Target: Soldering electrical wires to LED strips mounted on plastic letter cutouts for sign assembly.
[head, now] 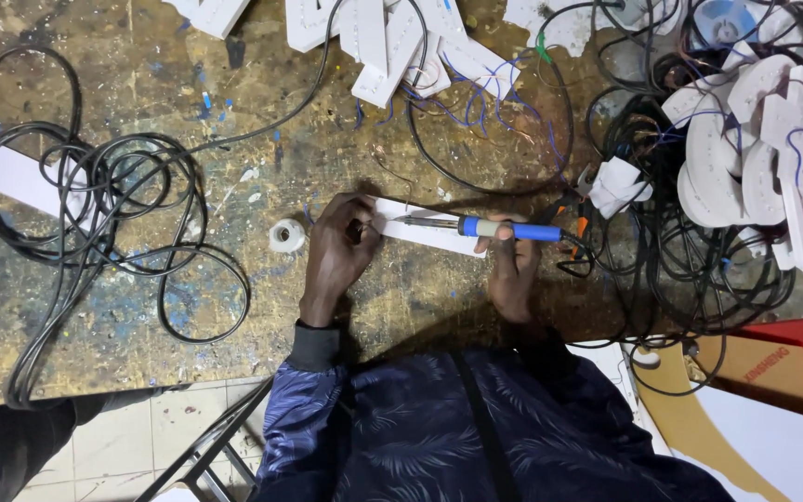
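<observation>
Holding a soldering iron [476, 226] by its blue grip, the right hand [511, 270] has its fingers closed round the handle, with the metal tip pointing left over a white strip [420, 232]. The strip lies flat on the scarred wooden bench [141, 307], right in front of the person. The left hand [338, 249] rests on the strip's left end, fingertips curled and pressed down on it; whether it pinches anything small there I cannot tell. A small white roll [286, 235] sits just left of that hand. A loose tangle of black cable [95, 195] sprawls well off to the left. White cut-out pieces [755, 139] and more wiring pile up on the right.
</observation>
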